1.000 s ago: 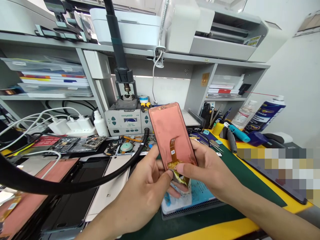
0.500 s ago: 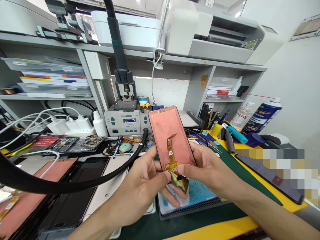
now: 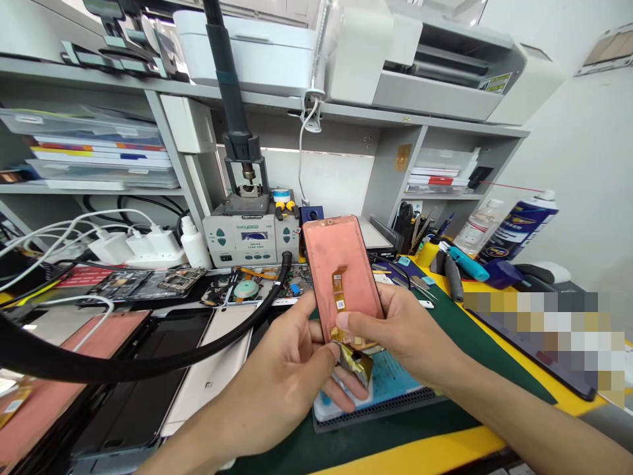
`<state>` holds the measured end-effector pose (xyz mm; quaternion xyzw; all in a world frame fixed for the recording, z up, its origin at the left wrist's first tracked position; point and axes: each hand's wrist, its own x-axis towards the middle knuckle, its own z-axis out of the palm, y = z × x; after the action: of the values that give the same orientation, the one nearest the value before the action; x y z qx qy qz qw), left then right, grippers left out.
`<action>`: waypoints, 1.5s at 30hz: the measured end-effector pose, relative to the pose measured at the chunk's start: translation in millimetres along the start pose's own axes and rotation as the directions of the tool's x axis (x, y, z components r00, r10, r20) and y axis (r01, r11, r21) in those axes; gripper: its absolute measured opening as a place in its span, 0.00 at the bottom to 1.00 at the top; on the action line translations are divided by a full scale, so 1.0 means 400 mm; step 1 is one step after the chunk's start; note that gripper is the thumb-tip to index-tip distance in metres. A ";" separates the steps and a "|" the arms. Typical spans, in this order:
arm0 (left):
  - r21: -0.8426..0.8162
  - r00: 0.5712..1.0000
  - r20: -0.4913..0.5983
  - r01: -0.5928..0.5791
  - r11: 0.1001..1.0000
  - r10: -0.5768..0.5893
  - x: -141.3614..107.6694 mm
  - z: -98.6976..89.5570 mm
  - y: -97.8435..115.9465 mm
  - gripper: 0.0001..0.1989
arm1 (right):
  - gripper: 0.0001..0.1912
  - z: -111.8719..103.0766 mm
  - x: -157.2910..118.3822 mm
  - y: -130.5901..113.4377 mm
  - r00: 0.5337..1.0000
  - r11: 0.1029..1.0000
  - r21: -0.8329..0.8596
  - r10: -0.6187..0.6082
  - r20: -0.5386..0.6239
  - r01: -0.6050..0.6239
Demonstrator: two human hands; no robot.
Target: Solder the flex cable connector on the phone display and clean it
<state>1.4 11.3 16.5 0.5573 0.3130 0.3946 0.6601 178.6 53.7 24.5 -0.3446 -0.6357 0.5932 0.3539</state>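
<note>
A phone screen (image 3: 346, 254) is held upright between both hands, its copper-coloured back facing me. An orange flex cable (image 3: 339, 290) lies along that back and widens near the lower end. My left hand (image 3: 297, 363) grips the lower left, its thumb pressed on a crumpled gold and black foil-like piece (image 3: 357, 368) that hangs from the bottom edge. My right hand (image 3: 410, 330) is closed round the right edge, thumb lying over the lower part of the cable. Below the hands is a blue work pad (image 3: 395, 379), partly hidden by fingers and screen.
A black hose (image 3: 198, 364) curves across the left front, above several phone parts and a white back cover (image 3: 217, 369). Behind stands a soldering or hot-air station (image 3: 242, 239). A dark phone panel (image 3: 539, 349) and a spray can (image 3: 517, 227) are on the right.
The right thumb has shifted up and left over the flex cable. The screen now stands a little more upright and slightly lower; both hands still hold it. The camera view has shifted slightly.
</note>
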 end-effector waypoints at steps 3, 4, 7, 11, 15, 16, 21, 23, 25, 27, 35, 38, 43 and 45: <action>0.013 1.000 0.021 0.008 1.000 -0.009 -0.002 -0.008 0.000 0.19 | 0.11 -0.003 0.005 -0.001 1.000 1.000 0.021 0.001 -0.007 -0.001; 0.012 1.000 0.024 0.012 1.000 -0.013 -0.001 -0.012 0.000 0.19 | 0.11 -0.003 0.006 -0.002 1.000 1.000 0.026 0.005 -0.007 -0.005; 0.024 0.999 0.020 0.041 0.999 -0.041 0.001 -0.019 0.001 0.18 | 0.11 -0.002 0.005 -0.003 1.000 0.999 0.039 0.019 -0.018 -0.019; 0.024 0.995 0.029 0.092 0.995 -0.093 0.006 -0.020 0.006 0.18 | 0.09 -0.004 0.004 -0.001 0.998 0.997 0.071 0.042 -0.053 -0.038; 0.021 0.994 0.041 0.099 0.995 -0.099 0.007 -0.020 0.006 0.18 | 0.08 -0.009 0.001 0.001 0.995 0.999 0.022 0.042 -0.095 -0.040; 0.028 0.994 0.042 0.102 0.994 -0.104 0.007 -0.020 0.005 0.19 | 0.08 -0.011 0.000 0.001 0.994 0.999 0.004 0.034 -0.103 -0.034; 0.092 0.994 0.027 0.105 0.990 -0.107 0.001 -0.020 0.003 0.22 | 0.09 -0.015 -0.004 -0.001 0.995 1.000 -0.010 0.021 -0.100 -0.022; 0.102 0.994 0.024 0.103 0.989 -0.106 -0.001 -0.019 0.006 0.22 | 0.07 -0.016 -0.004 -0.002 0.995 0.999 0.007 0.037 -0.089 -0.036; 0.107 0.993 0.024 0.109 0.988 -0.112 -0.002 -0.018 0.008 0.22 | 0.06 -0.016 -0.001 -0.004 0.996 0.998 0.033 0.054 -0.074 -0.052; 0.103 0.993 0.023 0.112 0.988 -0.115 -0.003 -0.017 0.009 0.21 | 0.07 -0.016 0.000 -0.005 0.996 0.997 0.056 0.061 -0.063 -0.057; 0.051 0.991 0.029 0.127 0.991 -0.129 0.000 -0.021 0.008 0.23 | 0.10 -0.017 0.001 -0.005 0.997 0.991 0.132 0.045 -0.057 -0.037; 0.057 0.993 0.012 0.114 0.992 -0.115 0.001 -0.018 0.014 0.22 | 0.07 -0.017 0.003 -0.008 0.999 0.990 0.134 0.040 -0.032 -0.036; 0.117 0.995 -0.057 0.093 0.989 -0.086 0.001 -0.010 0.008 0.22 | 0.08 -0.014 0.004 -0.009 0.996 0.990 0.123 0.068 0.058 -0.075; 0.158 0.993 -0.088 0.087 0.984 -0.074 -0.001 -0.006 -0.002 0.20 | 0.06 -0.013 0.004 -0.007 0.993 0.990 0.095 0.103 0.053 -0.107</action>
<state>-0.6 12.3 15.3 0.5794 0.3930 0.3632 0.6147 182.1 57.6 27.7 -0.3456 -0.5954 0.6494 0.3231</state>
